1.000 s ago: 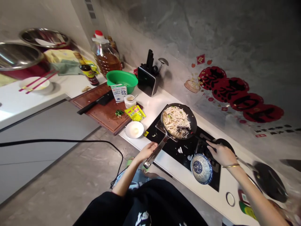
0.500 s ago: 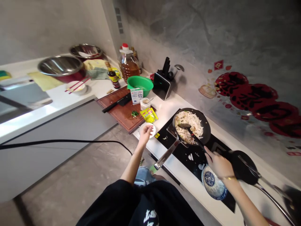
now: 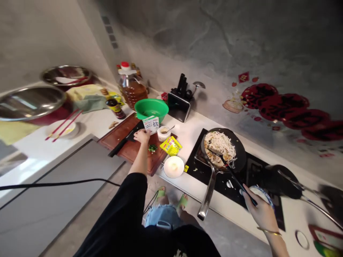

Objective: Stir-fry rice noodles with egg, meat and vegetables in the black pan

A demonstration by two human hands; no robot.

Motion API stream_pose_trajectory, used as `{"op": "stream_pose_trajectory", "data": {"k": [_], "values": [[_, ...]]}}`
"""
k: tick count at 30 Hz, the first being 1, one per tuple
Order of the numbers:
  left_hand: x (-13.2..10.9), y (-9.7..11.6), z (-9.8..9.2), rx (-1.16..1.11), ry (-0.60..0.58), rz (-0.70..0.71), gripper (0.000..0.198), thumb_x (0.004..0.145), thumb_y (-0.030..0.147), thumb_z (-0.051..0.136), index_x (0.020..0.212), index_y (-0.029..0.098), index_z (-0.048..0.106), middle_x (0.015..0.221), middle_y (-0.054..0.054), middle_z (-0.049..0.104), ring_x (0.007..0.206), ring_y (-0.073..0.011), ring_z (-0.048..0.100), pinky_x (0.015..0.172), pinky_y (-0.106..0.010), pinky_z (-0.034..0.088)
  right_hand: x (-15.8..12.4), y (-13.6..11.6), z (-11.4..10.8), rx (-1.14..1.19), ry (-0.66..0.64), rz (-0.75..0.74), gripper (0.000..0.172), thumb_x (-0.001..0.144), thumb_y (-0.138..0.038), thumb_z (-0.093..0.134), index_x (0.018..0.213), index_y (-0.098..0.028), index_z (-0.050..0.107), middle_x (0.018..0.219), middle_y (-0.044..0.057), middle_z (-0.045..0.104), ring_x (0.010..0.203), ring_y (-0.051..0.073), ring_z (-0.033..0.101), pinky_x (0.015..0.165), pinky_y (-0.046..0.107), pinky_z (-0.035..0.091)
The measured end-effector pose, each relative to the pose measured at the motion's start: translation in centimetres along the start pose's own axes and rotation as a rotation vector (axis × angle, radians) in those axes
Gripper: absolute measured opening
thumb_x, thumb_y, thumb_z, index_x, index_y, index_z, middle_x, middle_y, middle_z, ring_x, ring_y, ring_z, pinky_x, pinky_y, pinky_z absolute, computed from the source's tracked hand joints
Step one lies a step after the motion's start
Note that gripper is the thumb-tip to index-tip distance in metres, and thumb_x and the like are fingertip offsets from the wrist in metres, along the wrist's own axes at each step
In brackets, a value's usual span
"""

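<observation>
R hand (image 3: pixel 261 210) grips blk spatula (image 3: pixel 237 181), its head in white noodle-like strips (image 3: pixel 222 142) in the frying pan (image 3: pixel 240 153) on the hob (image 3: pixel 218 183); L hand (image 3: pixel 142 136), fingers bent, is over the cutting bd (image 3: pixel 134 149) at the salt pkt (image 3: pixel 152 124), can't tell if holding it.

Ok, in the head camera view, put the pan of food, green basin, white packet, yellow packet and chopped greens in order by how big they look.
1. Pan of food
2. Green basin
3. White packet and yellow packet: too alike to rank
4. Chopped greens
</observation>
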State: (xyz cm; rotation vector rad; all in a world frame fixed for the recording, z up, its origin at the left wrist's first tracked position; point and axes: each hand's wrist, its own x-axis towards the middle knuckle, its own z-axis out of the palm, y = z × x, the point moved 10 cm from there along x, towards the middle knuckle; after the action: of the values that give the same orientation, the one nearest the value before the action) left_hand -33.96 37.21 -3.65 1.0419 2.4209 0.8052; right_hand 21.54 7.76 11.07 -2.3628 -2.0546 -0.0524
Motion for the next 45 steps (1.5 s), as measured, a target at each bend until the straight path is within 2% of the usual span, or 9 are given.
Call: {"op": "stream_pose_trajectory", "data": {"k": [4, 8, 10, 13, 19, 22, 25, 32, 45], "values": [[0.2, 1.1, -2.7, -0.143, 0.127, 0.314, 0.032, 0.088, 0.033, 0.040, 0.105, 0.011, 0.056, 0.100, -0.014, 0.061, 0.097, -0.0240, 0.054, 0.084, -0.036, 0.038, -0.8, -0.8, -0.5, 0.161, 0.044, 0.220, 0.044, 0.088, -0.042, 0.038, 0.121, -0.025, 0.062, 0.087, 0.009, 0.071, 0.079, 0.024, 0.067, 0.068, 0.033, 0.052], [-2.9, 2.9, -8.0, -0.313, 0.294, 0.505, 0.035, 0.087, 0.036, 0.043, 0.107, 0.009, 0.054, 0.088, -0.012, 0.063, 0.077, -0.0203, 0.060, 0.068, -0.028, 0.043, -2.3, -1.1, 0.2, 0.310, 0.060, 0.410, 0.050, 0.088, -0.048, 0.037, 0.122, -0.020, 0.061, 0.097, 0.010, 0.071, 0.072, 0.021, 0.066, 0.064, 0.030, 0.052], [-5.5, 5.7, -9.8, -0.342, 0.294, 0.610, 0.033, 0.085, 0.037, 0.048, 0.103, 0.011, 0.057, 0.086, -0.011, 0.064, 0.074, -0.0196, 0.060, 0.068, -0.028, 0.043, -3.3, -1.3, 0.7, 0.362, 0.079, 0.467, 0.052, 0.087, -0.049, 0.036, 0.123, -0.019, 0.060, 0.102, 0.010, 0.070, 0.073, 0.021, 0.066, 0.065, 0.030, 0.052], [-10.6, 12.2, -10.4, -0.356, 0.163, 0.833, 0.030, 0.083, 0.039, 0.053, 0.097, 0.014, 0.062, 0.086, -0.010, 0.066, 0.074, -0.0189, 0.061, 0.071, -0.028, 0.044, -5.1, -1.2, 1.9, 0.438, 0.117, 0.548, 0.053, 0.088, -0.049, 0.036, 0.123, -0.017, 0.059, 0.108, 0.012, 0.068, 0.087, 0.023, 0.066, 0.071, 0.032, 0.053], [-22.8, 23.8, -8.0, -0.258, -0.060, 1.235, 0.031, 0.086, 0.042, 0.049, 0.089, 0.016, 0.067, 0.073, -0.005, 0.067, 0.064, -0.0143, 0.060, 0.063, -0.023, 0.041, -8.2, -0.1, 4.7, 0.771, 0.274, 0.664, 0.054, 0.084, -0.051, 0.044, 0.121, -0.015, 0.061, 0.114, 0.013, 0.064, 0.105, 0.026, 0.061, 0.089, 0.037, 0.048], [-27.3, 27.4, -5.9, -0.119, -0.134, 1.379, 0.036, 0.089, 0.043, 0.043, 0.089, 0.017, 0.068, 0.067, -0.006, 0.066, 0.059, -0.0142, 0.060, 0.058, -0.022, 0.039, -9.3, 0.8, 5.5, 0.827, 0.321, 0.683, 0.055, 0.081, -0.051, 0.048, 0.118, -0.013, 0.063, 0.113, 0.014, 0.064, 0.107, 0.027, 0.060, 0.092, 0.036, 0.046], [-29.8, 29.8, -3.8, 0.054, -0.173, 1.448, 0.039, 0.090, 0.044, 0.040, 0.090, 0.016, 0.068, 0.067, -0.008, 0.067, 0.061, -0.0167, 0.062, 0.057, -0.023, 0.038, -9.8, 1.4, 5.9, 0.870, 0.314, 0.671, 0.055, 0.082, -0.050, 0.048, 0.119, -0.012, 0.062, 0.115, 0.014, 0.064, 0.107, 0.026, 0.060, 0.093, 0.035, 0.045], [-30.9, 31.9, -0.4, 0.290, -0.192, 1.470, 0.044, 0.091, 0.045, 0.036, 0.093, 0.014, 0.066, 0.073, -0.011, 0.068, 0.070, -0.0214, 0.065, 0.060, -0.025, 0.040, -9.8, 2.0, 5.9, 0.891, 0.254, 0.621, 0.052, 0.082, -0.049, 0.048, 0.118, -0.015, 0.063, 0.112, 0.012, 0.065, 0.101, 0.024, 0.063, 0.087, 0.032, 0.048], [-32.3, 31.5, 2.9, 0.214, -0.317, 1.468, 0.042, 0.091, 0.045, 0.039, 0.090, 0.014, 0.068, 0.071, -0.010, 0.068, 0.065, -0.0175, 0.063, 0.060, -0.023, 0.039, -10.4, 3.2, 6.4, 0.880, 0.218, 0.627, 0.051, 0.081, -0.048, 0.048, 0.117, -0.015, 0.064, 0.109, 0.011, 0.067, 0.099, 0.024, 0.064, 0.085, 0.031, 0.050]]}}
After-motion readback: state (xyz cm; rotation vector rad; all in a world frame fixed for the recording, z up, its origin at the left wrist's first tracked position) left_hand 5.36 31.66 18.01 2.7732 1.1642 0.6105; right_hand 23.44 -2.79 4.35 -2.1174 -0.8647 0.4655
